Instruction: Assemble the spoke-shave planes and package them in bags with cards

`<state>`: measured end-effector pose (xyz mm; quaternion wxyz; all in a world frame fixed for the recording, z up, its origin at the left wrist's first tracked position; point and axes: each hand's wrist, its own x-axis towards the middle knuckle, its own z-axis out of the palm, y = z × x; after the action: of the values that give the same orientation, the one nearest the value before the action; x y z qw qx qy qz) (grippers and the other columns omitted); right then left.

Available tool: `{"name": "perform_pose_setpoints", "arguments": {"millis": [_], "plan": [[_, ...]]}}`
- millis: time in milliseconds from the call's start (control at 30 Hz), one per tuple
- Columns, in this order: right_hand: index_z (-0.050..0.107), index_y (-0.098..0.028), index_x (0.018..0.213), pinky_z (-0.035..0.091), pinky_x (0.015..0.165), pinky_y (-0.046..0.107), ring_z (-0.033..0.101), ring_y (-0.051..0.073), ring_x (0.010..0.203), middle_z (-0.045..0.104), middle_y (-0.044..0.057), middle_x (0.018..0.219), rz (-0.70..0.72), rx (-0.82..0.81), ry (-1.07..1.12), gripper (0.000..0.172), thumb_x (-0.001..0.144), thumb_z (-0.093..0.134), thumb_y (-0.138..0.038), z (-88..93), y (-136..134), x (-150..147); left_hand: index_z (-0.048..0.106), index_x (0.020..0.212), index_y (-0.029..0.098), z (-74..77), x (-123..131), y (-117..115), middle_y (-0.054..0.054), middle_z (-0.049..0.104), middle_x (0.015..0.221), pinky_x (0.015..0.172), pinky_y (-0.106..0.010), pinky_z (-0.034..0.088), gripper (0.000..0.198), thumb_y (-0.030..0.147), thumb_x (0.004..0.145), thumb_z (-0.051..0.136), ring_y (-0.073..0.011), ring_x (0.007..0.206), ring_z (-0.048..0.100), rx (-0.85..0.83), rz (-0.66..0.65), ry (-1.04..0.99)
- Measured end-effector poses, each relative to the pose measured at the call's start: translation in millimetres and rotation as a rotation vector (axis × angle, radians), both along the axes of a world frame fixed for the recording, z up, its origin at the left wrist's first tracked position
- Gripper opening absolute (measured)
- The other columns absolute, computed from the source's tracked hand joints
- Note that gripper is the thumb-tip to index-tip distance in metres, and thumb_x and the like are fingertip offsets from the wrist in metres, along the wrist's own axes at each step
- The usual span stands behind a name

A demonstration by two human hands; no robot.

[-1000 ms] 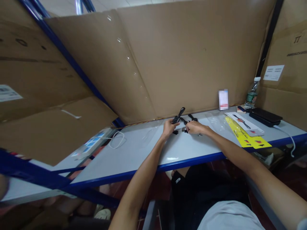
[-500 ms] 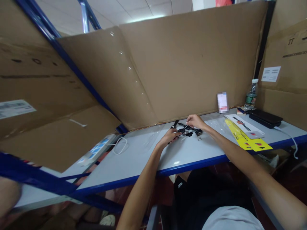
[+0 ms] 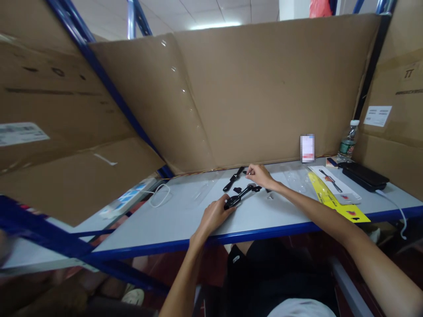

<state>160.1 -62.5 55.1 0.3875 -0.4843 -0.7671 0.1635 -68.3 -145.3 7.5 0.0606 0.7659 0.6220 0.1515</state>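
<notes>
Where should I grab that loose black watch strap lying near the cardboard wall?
Probably pinch the loose strap across its narrow middle, coming from above. It lies flat on the table at a slant, apart from both hands, so its long edges look open. The cardboard wall behind blocks a rear approach.

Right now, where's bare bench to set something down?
Free: the table between the white cable and the left hand, and the front strip before the yellow card. Crowded: black watch parts by the right hand.
</notes>
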Motion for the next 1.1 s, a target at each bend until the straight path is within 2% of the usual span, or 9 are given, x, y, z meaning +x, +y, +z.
{"name": "perform_pose_setpoints", "arguments": {"millis": [167, 300, 633, 800, 967, 1033, 1100], "plan": [[0.072, -0.017, 0.086, 0.039, 0.067, 0.023, 0.062, 0.013, 0.070, 0.070, 0.000, 0.073, 0.035, 0.002, -0.093, 0.002, 0.086, 0.071, -0.015, -19.7, -2.4, 10.8, 0.064, 0.128, 0.026, -3.5, 14.4, -13.0, -0.009, 0.075, 0.114, 0.081, -0.031, 0.046, 0.038, 0.043, 0.094, 0.061, -0.0290, 0.107, 0.069, 0.063, 0.030, 0.014], [0.071, -0.018, 0.088, 0.040, 0.068, 0.023, 0.065, 0.014, 0.073, 0.073, 0.001, 0.079, 0.027, 0.009, -0.111, 0.001, 0.088, 0.071, -0.017, -30.9, -7.2, 17.8, 0.065, 0.131, 0.024, -10.6, 20.4, -13.2, -0.008, 0.074, 0.118, 0.086, -0.032, 0.048, 0.041, 0.044, 0.095, 0.060, -0.0277, 0.110, 0.068, 0.051, 0.000, -0.033], [0.068, -0.018, 0.100, 0.045, 0.082, 0.030, 0.066, 0.020, 0.092, 0.072, 0.009, 0.103, -0.020, 0.154, -0.244, 0.013, 0.099, 0.055, -0.014, -26.0, -25.0, 30.1, 0.064, 0.136, 0.025, -6.0, 29.4, -24.2, -0.009, 0.065, 0.115, 0.078, -0.031, 0.049, 0.042, 0.044, 0.100, 0.050, -0.0242, 0.096, 0.069, 0.066, -0.024, 0.062], [0.068, -0.019, 0.100, 0.044, 0.083, 0.028, 0.067, 0.020, 0.095, 0.074, 0.008, 0.102, -0.072, 0.040, -0.256, 0.013, 0.096, 0.058, -0.012, -16.5, -20.7, 44.9, 0.060, 0.142, 0.026, -5.4, 28.8, -30.2, -0.010, 0.061, 0.111, 0.078, -0.034, 0.050, 0.045, 0.039, 0.100, 0.050, -0.0237, 0.095, 0.065, 0.067, -0.064, 0.025], [0.073, -0.018, 0.101, 0.044, 0.079, 0.028, 0.069, 0.023, 0.092, 0.077, 0.011, 0.098, -0.265, -0.105, -0.397, 0.018, 0.091, 0.060, -0.011, -14.3, -11.2, 73.0, 0.063, 0.140, 0.024, -5.8, 27.1, -27.2, -0.011, 0.061, 0.105, 0.085, -0.040, 0.050, 0.044, 0.034, 0.098, 0.052, -0.0269, 0.100, 0.058, 0.122, -0.152, -0.049], [0.075, -0.017, 0.098, 0.045, 0.079, 0.028, 0.069, 0.024, 0.092, 0.077, 0.011, 0.095, -0.275, -0.147, -0.452, 0.022, 0.087, 0.059, -0.006, -15.8, -6.6, 83.9, 0.065, 0.138, 0.023, -5.2, 26.8, -24.2, -0.011, 0.061, 0.104, 0.087, -0.042, 0.049, 0.043, 0.033, 0.097, 0.054, -0.0276, 0.100, 0.057, 0.112, -0.178, -0.055], [0.076, -0.017, 0.094, 0.046, 0.077, 0.027, 0.069, 0.022, 0.089, 0.077, 0.009, 0.091, -0.225, -0.180, -0.421, 0.022, 0.084, 0.061, -0.005, -16.5, -1.9, 89.7, 0.065, 0.137, 0.023, -4.5, 26.6, -21.3, -0.011, 0.062, 0.104, 0.087, -0.043, 0.047, 0.042, 0.032, 0.097, 0.055, -0.0279, 0.100, 0.056, 0.109, -0.201, -0.060]]}}
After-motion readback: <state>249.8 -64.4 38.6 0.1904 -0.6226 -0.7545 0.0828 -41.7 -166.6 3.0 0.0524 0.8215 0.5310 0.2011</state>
